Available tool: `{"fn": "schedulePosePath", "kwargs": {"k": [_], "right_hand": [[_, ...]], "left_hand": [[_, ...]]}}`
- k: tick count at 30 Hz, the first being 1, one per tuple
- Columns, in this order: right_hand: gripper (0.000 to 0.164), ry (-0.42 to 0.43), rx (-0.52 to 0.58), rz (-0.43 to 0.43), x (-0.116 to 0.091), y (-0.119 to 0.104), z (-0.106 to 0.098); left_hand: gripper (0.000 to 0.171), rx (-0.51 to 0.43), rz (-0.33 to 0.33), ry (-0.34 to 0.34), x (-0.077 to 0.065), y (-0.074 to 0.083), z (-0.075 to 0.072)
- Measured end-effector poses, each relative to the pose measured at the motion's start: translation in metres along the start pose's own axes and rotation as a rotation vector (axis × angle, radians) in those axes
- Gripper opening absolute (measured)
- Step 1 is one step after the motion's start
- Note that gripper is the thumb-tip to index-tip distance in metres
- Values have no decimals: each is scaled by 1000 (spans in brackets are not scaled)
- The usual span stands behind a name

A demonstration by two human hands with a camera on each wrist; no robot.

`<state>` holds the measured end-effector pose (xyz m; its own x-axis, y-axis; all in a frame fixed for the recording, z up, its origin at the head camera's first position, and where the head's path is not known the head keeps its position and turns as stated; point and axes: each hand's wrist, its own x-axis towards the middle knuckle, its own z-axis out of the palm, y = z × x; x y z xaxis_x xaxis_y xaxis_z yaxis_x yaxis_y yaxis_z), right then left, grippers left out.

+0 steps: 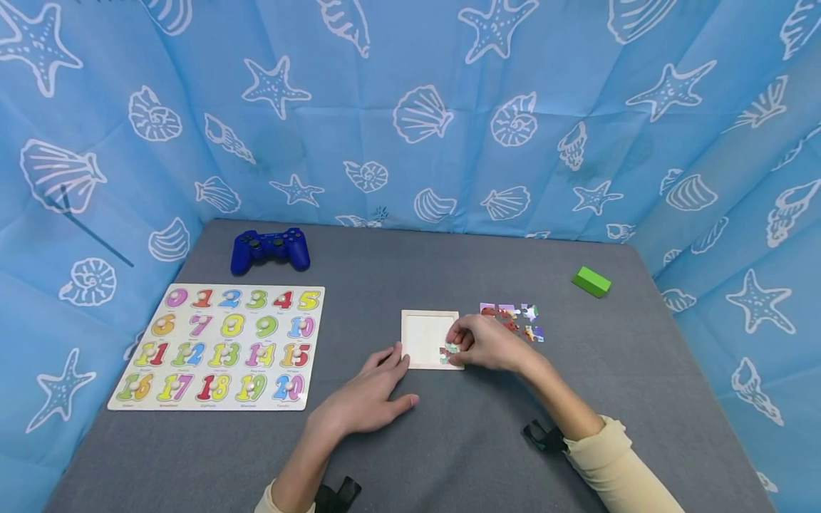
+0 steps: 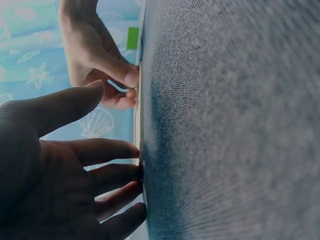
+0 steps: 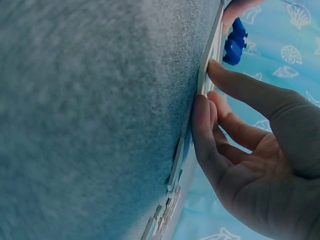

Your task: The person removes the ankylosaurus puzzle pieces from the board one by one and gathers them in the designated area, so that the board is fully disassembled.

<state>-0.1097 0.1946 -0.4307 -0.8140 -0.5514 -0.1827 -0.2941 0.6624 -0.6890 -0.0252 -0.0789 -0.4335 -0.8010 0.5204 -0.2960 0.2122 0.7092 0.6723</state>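
Grey felt table (image 1: 449,456) stands walled by blue seashell-print curtain (image 1: 410,107).

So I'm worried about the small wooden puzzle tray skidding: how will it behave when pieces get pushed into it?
The puzzle tray looks thin, flat and stiff, so probably light. It could slide on the grey cloth, though the weave may grip. The left hand touches its near-left edge with straight fingers, likely steadying it, while the right hand presses a piece in.
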Motion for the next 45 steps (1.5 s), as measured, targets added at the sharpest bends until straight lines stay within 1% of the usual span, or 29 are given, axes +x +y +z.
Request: {"fn": "schedulePosePath", "kwargs": {"k": [10,19,26,31,39,45], "right_hand": [[24,-1,-51,-2,-1,-4,0],[24,-1,-26,-20,-1,-4,1],[24,-2,-5,-60,-4,-2,2],[23,9,72,-78,-7,0,2],[23,5,226,-57,-13,8,0],[25,4,331,-46,-25,18,-7]], "left_hand": [[75,-9,-10,-6,0,1,1],[75,-12,-13,-10,1,0,1],[75,-11,-16,-9,0,1,1],[74,0,-12,0,0,1,2],[75,2,-13,5,1,-1,4],[74,1,-7,10,0,-1,3]]}}
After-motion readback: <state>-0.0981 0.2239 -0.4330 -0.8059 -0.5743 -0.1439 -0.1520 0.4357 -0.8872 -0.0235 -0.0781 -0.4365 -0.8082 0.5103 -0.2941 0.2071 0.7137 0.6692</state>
